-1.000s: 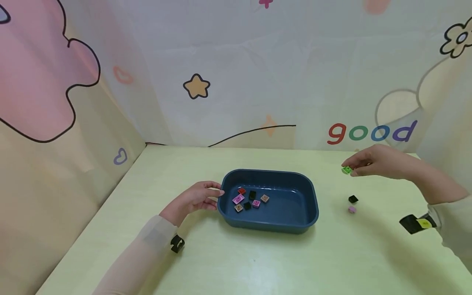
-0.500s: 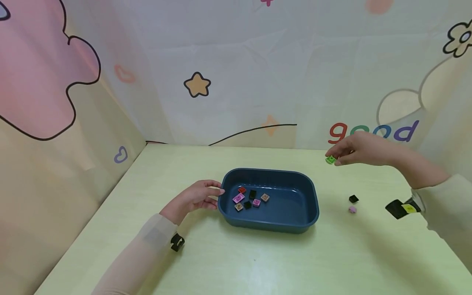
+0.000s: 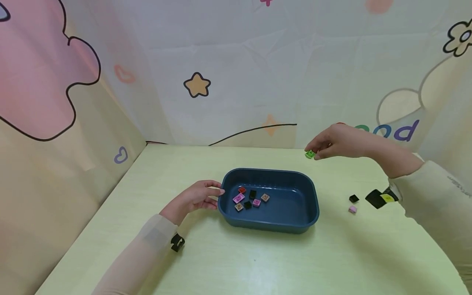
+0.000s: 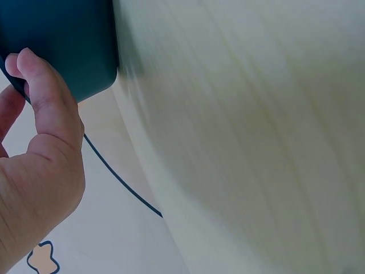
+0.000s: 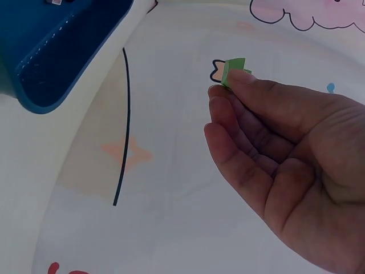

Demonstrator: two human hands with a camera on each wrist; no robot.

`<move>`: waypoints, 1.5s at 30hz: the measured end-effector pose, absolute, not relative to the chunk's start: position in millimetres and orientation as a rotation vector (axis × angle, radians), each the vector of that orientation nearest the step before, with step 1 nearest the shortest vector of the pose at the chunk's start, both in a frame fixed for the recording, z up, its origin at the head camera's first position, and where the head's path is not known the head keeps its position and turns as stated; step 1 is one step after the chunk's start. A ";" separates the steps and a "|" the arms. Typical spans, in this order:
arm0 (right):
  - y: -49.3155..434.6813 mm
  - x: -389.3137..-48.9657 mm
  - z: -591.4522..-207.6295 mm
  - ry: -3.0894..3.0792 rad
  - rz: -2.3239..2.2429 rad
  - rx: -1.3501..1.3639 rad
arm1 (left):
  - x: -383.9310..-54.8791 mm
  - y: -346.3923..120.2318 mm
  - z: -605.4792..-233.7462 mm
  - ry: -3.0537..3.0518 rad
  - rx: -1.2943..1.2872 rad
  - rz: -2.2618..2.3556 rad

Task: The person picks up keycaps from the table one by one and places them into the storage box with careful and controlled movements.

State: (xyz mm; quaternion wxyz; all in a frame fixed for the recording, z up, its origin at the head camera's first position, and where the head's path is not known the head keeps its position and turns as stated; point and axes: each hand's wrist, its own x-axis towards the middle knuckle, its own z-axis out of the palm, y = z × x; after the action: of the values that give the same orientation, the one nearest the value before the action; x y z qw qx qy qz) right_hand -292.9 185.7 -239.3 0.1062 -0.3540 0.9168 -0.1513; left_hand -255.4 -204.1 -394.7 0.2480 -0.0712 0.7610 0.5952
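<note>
A small green toy building brick (image 3: 310, 154) is pinched between the thumb and fingers of my right hand (image 3: 341, 140), above the table beyond the tub's back right corner. In the right wrist view the same brick (image 5: 232, 71) shows at the fingertips. My left hand (image 3: 197, 195) holds the left end of a dark blue rectangular tub (image 3: 268, 228), one fingertip at the rim and others against the outer wall, as the left wrist view also shows on the tub (image 4: 85, 45). Several small bricks, among them red, pink, black and tan, lie in the tub's left half.
A black brick (image 3: 354, 198) and a light pink brick (image 3: 352, 209) lie on the pale green table (image 3: 221, 262), right of the tub. A printed cloth backdrop (image 3: 243, 82) rises behind the table's far edge. Black straps hang at both wrists.
My right hand has moved left and slightly up with the green brick, from above the table's right side toward the tub. The left hand and tub stay put.
</note>
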 end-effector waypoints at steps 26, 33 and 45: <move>102.6 -310.0 -264.6 2.492 -0.434 -1.239 | -256.6 -204.2 -397.8 2.074 -0.193 1.629; 84.9 -311.6 -273.7 2.457 -0.415 -1.274 | -257.0 -203.9 -395.9 2.079 -0.197 1.636; 55.5 -311.4 -312.1 2.330 -0.372 -1.250 | -255.6 -202.8 -394.8 2.082 -0.203 1.630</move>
State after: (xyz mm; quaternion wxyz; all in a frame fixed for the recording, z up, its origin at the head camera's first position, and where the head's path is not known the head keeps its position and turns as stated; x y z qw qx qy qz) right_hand -311.4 55.5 -312.1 0.2334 -0.4553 0.8485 -0.1355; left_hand -255.6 -202.8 -394.8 0.2422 -0.0741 0.7617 0.5964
